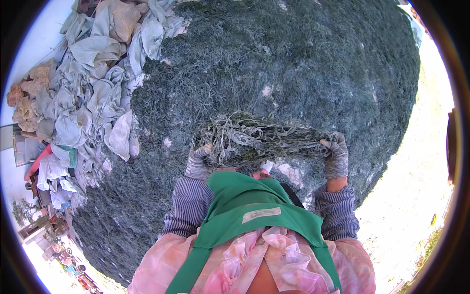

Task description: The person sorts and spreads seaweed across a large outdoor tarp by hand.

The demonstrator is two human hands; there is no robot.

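A bundle of stringy, grey-green plant strands (264, 137), perhaps seaweed, stretches crosswise in front of my body. My left hand (198, 161), in a grey knit glove with bare fingertips, grips its left end. Its right end is in my right hand (337, 156), gloved the same way, with the thumb on the strands. Some fingers of both hands are hidden in the bundle. Beneath and all around it spreads a wide layer of similar dark green strands (235, 81), with pale ground showing through in patches.
Crumpled pale sacks (97, 95) lie heaped at the left, with tan lumpy bundles (35, 97) beside them. A red object (38, 161) and a green container (72, 156) stand near the pile. Bright, pale ground (415, 165) runs along the right.
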